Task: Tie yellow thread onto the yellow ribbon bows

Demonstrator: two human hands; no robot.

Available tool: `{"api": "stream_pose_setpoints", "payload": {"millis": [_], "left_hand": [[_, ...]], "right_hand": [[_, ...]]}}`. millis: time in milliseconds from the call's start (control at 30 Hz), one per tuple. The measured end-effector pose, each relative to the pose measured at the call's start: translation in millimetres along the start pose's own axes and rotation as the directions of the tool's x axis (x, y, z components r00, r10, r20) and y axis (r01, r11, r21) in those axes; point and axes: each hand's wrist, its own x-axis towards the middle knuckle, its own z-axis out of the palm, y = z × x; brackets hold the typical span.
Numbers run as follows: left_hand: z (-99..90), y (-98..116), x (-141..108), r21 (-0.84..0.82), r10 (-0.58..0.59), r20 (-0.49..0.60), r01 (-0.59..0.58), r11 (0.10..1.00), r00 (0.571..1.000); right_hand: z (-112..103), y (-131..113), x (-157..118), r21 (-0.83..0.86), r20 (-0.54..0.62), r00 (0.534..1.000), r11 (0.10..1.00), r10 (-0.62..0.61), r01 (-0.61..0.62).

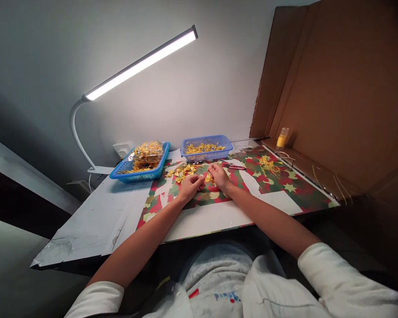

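My left hand is closed over the patterned sheet, its fingertips pinched on something I cannot make out. Close by on the right, my right hand is closed too, with a small yellow bow at its fingertips, between the two hands. Behind my left hand lies a loose pile of yellow bows. Red-handled snips rest just beyond my right hand. A tangle of yellow thread and pieces lies farther right on the sheet.
A blue basket with yellow pieces and a clear bag stands at the back left. A periwinkle basket of yellow bows is at the back. A lamp hangs above; a yellow-filled bottle stands beside cardboard at right.
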Motion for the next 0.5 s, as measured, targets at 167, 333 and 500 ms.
{"api": "stream_pose_setpoints", "payload": {"millis": [167,333,500], "left_hand": [[2.5,3.2,-1.3,-0.066,-0.041,0.02,0.043,0.997,0.999],[3.1,1.7,2.2,-0.158,-0.09,0.043,0.096,0.983,0.995],[3.4,3.8,1.6,-0.231,-0.112,0.099,0.132,0.964,0.989]], "right_hand": [[2.1,-2.2,-1.5,0.035,-0.006,1.0,0.999,-0.008,0.009],[7.5,-1.9,-0.5,0.067,0.017,1.0,0.998,-0.016,0.015],[13.0,-0.1,-0.7,0.086,0.033,0.999,0.996,-0.019,0.016]]}}
